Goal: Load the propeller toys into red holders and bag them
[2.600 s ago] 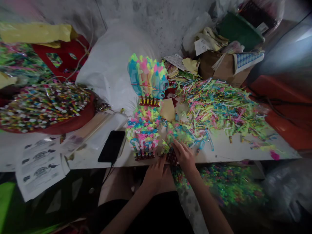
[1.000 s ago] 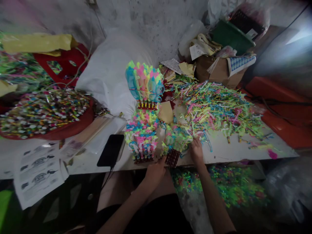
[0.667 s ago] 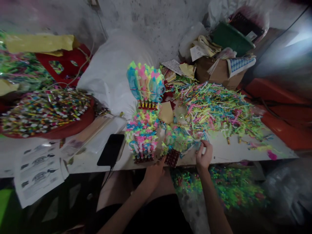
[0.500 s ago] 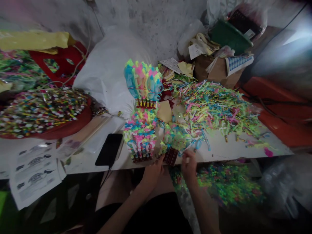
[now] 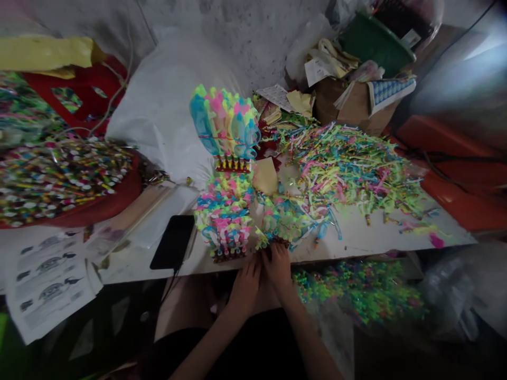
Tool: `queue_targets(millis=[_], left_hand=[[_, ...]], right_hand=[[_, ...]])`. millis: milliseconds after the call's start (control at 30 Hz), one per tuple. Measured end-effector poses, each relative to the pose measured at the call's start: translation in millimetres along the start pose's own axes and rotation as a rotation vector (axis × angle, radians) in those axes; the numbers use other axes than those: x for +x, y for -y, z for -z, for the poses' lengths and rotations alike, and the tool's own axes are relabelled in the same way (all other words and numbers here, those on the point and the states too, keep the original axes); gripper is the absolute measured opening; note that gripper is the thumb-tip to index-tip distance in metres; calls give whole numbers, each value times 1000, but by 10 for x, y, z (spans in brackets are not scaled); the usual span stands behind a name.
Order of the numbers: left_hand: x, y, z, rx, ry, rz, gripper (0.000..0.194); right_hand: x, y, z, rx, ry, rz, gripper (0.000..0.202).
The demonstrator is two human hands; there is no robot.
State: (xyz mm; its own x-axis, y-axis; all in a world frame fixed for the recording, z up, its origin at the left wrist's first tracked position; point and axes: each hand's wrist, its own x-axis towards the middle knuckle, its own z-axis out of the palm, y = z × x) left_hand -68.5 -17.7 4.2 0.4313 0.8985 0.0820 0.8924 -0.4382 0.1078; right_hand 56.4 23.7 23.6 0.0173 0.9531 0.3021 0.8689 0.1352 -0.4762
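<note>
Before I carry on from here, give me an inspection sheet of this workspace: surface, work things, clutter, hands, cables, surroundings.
Surface: white table, heavily loaded.
Work things: green-yellow bundle just beyond the hands; loose strips piled at right; banded bundle upright towards the back.
Clutter: black phone; printed sheets overhanging the front edge; red basin heaped with small pieces.
Hands: left hand and right hand close together at the front edge; grip hidden.
Cables: phone cable hanging over the edge; dark cables at far right.
Surroundings: white sack by the wall; cardboard box and green tub at back right.
</note>
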Motion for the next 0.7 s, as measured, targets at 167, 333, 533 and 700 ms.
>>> queue_targets(millis=[167, 333, 533, 700], left_hand=[[47, 5, 29, 6, 14, 20, 42], [91, -2, 9, 4, 13, 50, 37], [81, -1, 3, 12, -11, 39, 40], [100, -31, 48, 51, 13, 48, 41]], right_hand=[[-14, -8, -59, 34, 2, 12, 15], [-24, -27, -114, 84, -48, -10, 13], [-43, -27, -167, 128, -99, -40, 12], [-46, -6, -179, 167, -127, -60, 12]])
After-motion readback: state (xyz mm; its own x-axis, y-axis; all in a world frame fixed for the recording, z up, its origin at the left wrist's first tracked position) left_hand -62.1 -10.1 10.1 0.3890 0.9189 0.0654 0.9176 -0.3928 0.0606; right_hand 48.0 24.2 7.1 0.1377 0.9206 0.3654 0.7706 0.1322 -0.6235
